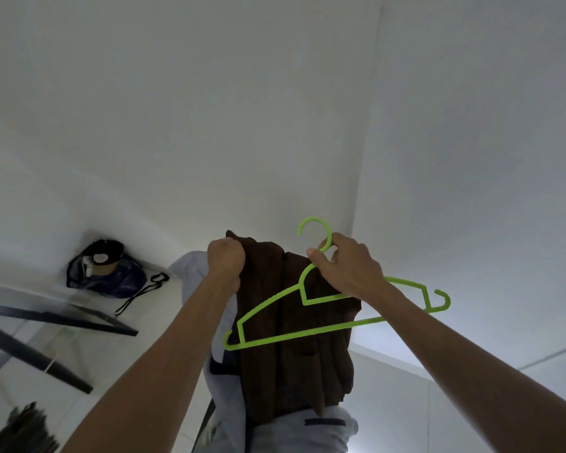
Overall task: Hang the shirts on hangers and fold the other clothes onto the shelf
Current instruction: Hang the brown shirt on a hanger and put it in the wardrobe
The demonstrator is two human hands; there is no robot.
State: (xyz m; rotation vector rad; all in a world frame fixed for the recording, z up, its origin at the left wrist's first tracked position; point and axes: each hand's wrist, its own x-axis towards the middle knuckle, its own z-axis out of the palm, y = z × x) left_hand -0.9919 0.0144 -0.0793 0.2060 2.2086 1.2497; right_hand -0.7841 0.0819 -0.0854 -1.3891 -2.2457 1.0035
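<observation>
Two bare hands are in view: the left hand [225,256] and the right hand [343,266]. One green hanger [294,335] shows, with one hook at its top and one small hook at each end of its bar, two small hooks in all. One brown shirt [294,354] hangs bunched, and one light grey garment [304,433] lies behind and under it. One dark drawstring bag [111,273] sits on one glass shelf [30,295], with one round-lidded item showing in its mouth. Two dark shelf bars [62,317] cross the left side. One dark pile of clothing [20,429] sits at the lower left corner; how many pieces it holds cannot be told.
</observation>
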